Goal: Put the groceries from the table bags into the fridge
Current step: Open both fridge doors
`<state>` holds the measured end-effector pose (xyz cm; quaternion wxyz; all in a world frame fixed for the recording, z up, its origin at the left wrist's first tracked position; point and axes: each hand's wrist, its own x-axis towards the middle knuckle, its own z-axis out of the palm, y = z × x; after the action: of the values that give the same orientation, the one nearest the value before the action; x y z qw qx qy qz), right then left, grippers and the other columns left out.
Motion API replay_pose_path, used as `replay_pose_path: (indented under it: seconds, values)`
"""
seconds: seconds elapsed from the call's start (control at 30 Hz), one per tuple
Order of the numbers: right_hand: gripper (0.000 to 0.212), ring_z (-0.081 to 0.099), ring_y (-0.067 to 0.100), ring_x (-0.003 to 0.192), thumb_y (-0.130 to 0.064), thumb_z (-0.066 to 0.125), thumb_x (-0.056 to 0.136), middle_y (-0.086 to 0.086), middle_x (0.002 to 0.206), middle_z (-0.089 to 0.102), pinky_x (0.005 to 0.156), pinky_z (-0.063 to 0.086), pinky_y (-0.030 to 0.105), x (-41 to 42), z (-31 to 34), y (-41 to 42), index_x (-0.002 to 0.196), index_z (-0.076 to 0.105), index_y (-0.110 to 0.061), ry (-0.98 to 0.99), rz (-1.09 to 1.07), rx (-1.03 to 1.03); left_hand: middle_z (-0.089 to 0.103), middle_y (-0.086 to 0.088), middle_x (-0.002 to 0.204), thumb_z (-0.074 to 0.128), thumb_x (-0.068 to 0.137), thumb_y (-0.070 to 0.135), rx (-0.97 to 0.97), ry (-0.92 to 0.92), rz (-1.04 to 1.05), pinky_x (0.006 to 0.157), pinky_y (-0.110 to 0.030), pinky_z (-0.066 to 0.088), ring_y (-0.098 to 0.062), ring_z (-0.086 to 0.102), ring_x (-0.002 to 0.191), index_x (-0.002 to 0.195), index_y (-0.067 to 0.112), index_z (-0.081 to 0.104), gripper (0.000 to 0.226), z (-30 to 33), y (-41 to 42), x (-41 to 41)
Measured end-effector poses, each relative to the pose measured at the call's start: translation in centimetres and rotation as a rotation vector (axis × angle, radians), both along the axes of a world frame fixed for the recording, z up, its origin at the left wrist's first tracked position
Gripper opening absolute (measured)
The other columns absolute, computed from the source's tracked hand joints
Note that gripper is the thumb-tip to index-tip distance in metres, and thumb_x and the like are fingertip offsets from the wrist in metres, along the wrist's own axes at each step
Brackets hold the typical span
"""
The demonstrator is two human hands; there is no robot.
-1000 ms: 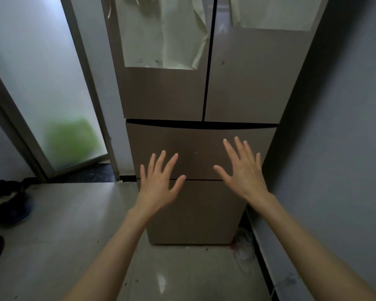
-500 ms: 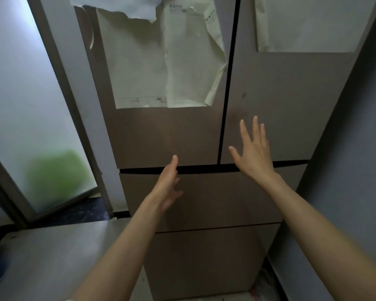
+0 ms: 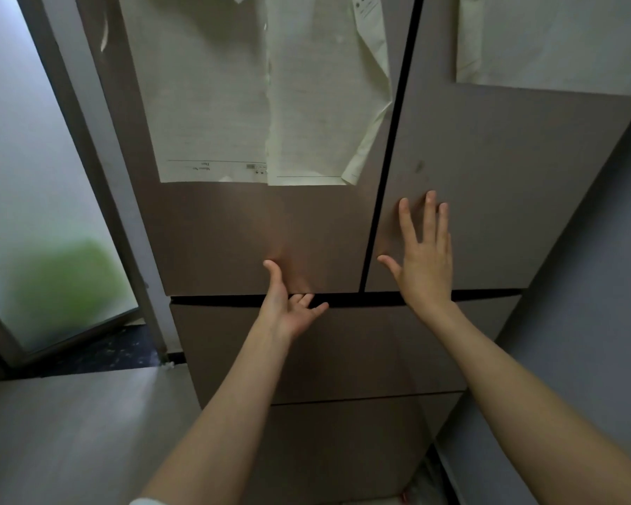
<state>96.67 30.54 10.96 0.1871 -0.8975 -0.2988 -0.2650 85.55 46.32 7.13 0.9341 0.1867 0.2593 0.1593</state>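
The brown fridge (image 3: pixel 489 213) fills the middle of the view, with both upper doors closed and two drawers (image 3: pixel 361 351) below them. No groceries or bags are in sight. My left hand (image 3: pixel 288 308) is turned palm up at the dark gap under the left upper door (image 3: pixel 234 235). Its thumb points up along the door face and its fingers are loosely bent at the gap. My right hand (image 3: pixel 423 256) is spread flat, fingers straight, at the lower part of the right upper door, close to the centre seam.
Sheets of paper (image 3: pixel 270 103) hang on the left door, and another sheet (image 3: pixel 547 41) on the right door. A frosted glass door (image 3: pixel 33 176) stands to the left and a grey wall (image 3: pixel 598 322) closes in on the right. Grey floor (image 3: pixel 70 431) lies below left.
Both hands have risen from the drawer fronts to the upper doors. My left hand turned palm up at the gap under the left door. The view tilted up and drew closer.
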Motion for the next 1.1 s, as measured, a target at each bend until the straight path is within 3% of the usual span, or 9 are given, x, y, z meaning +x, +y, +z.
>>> replay_pose_path:
  seconds: [0.13, 0.27, 0.6, 0.8, 1.1]
  values:
    - [0.098, -0.008, 0.033, 0.144, -0.035, 0.067, 0.082, 0.009, 0.156, -0.012, 0.114, 0.020, 0.052, 0.1, -0.3, 0.2, 0.144, -0.009, -0.029, -0.005, -0.002, 0.000, 0.035, -0.008, 0.149, 0.039, 0.082, 0.069, 0.129, 0.049, -0.015, 0.111, -0.045, 0.026, -0.020, 0.035, 0.136, 0.144, 0.017, 0.030, 0.081, -0.6, -0.3, 0.2]
    - [0.097, -0.019, 0.027, 0.141, -0.032, 0.065, 0.084, 0.002, 0.150, -0.025, 0.115, 0.011, 0.051, 0.4, -0.4, 0.3, 0.143, -0.011, -0.031, 0.028, 0.029, 0.023, 0.044, -0.008, 0.143, 0.034, 0.084, 0.069, 0.193, 0.094, 0.012, 0.111, -0.040, 0.027, -0.020, 0.039, 0.134, 0.143, 0.017, 0.033, 0.078, -0.9, -0.4, 0.6]
    - [0.089, -0.023, 0.022, 0.138, -0.013, 0.062, 0.087, -0.001, 0.150, -0.025, 0.114, 0.006, 0.050, 0.9, -0.3, 0.0, 0.145, -0.004, -0.032, 0.046, 0.105, 0.088, 0.036, -0.019, 0.147, 0.044, 0.083, 0.064, 0.163, 0.114, 0.099, 0.106, -0.036, 0.037, -0.029, 0.042, 0.131, 0.144, 0.007, 0.026, 0.086, -1.5, -0.4, 0.6]
    - [0.084, -0.015, 0.027, 0.143, -0.009, 0.060, 0.087, 0.000, 0.154, -0.019, 0.110, 0.027, 0.057, 1.4, -0.4, -0.6, 0.148, 0.006, -0.030, 0.031, 0.143, 0.078, 0.036, -0.021, 0.146, 0.045, 0.084, 0.062, 0.157, 0.124, 0.113, 0.101, -0.034, 0.040, -0.030, 0.043, 0.130, 0.144, 0.004, 0.026, 0.086, -1.9, -0.2, 0.8]
    - [0.077, -0.016, 0.026, 0.143, -0.016, 0.053, 0.092, -0.002, 0.153, -0.019, 0.107, 0.030, 0.059, 1.4, -0.5, -0.5, 0.147, 0.002, -0.033, 0.035, 0.143, 0.108, 0.041, -0.021, 0.143, 0.048, 0.082, 0.063, 0.144, 0.130, 0.142, 0.091, -0.031, 0.044, -0.030, 0.046, 0.127, 0.142, 0.007, 0.030, 0.085, -2.3, -0.2, 1.0]
